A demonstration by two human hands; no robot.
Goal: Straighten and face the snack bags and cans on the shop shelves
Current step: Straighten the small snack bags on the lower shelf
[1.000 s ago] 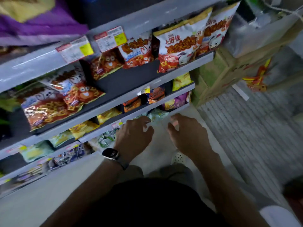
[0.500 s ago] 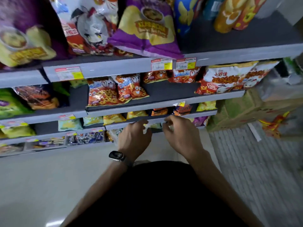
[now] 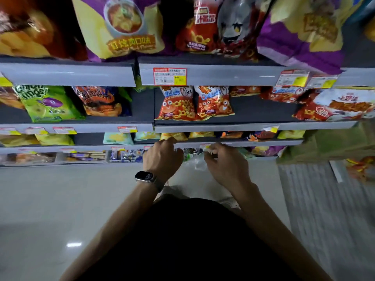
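Green bag (image 3: 48, 104): second shelf (image 3: 91, 127), left; reads "…ings".
Purple bag (image 3: 123, 27): top shelf (image 3: 223, 77); "烧肉口味".
Left hand (image 3: 162, 159): fingers curled at third shelf (image 3: 233, 143) lip, by yellow bag (image 3: 174, 136); grip cannot be told.
Red bags (image 3: 194, 104): second shelf, upright, touching, facing out.
Right hand (image 3: 225, 165): grip pinches clear packet (image 3: 197, 163) before bottom shelf (image 3: 81, 163).
White bag (image 3: 343, 106): second shelf, right; "上好佳", blurred.

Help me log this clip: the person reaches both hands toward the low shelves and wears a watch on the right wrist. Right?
Not quite. The watch is on the left wrist, just behind the left hand; the right hand has a bare wrist. The head view shows it. Both hands do reach toward the low shelves.
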